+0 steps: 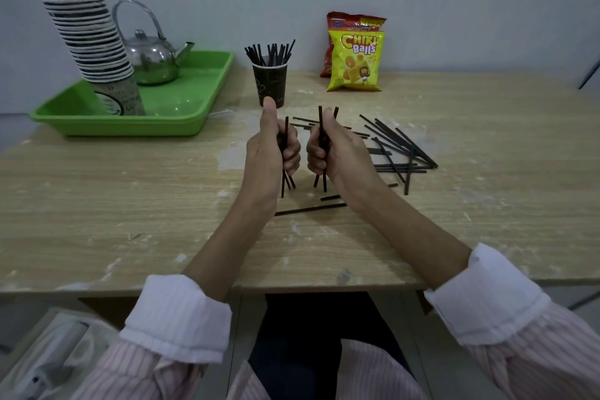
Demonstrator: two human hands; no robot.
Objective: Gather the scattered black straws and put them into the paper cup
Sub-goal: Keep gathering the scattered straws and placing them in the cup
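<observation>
A dark paper cup (270, 84) stands at the back middle of the wooden table (113, 204), with several black straws (269, 52) sticking up out of it. My left hand (271, 153) grips a small upright bunch of black straws, thumb raised. Beside it my right hand (336, 153) holds another upright bunch. Both hands hover over the table's middle, in front of the cup. Several loose black straws (394, 146) lie scattered to the right of my right hand. One straw (310, 208) lies flat just below my hands.
A green tray (181, 107) at the back left carries a tall leaning stack of paper cups (84, 29) and a metal teapot (152, 55). Two snack bags (355, 58) stand against the wall behind the straws. The table's front edge runs near my sleeves.
</observation>
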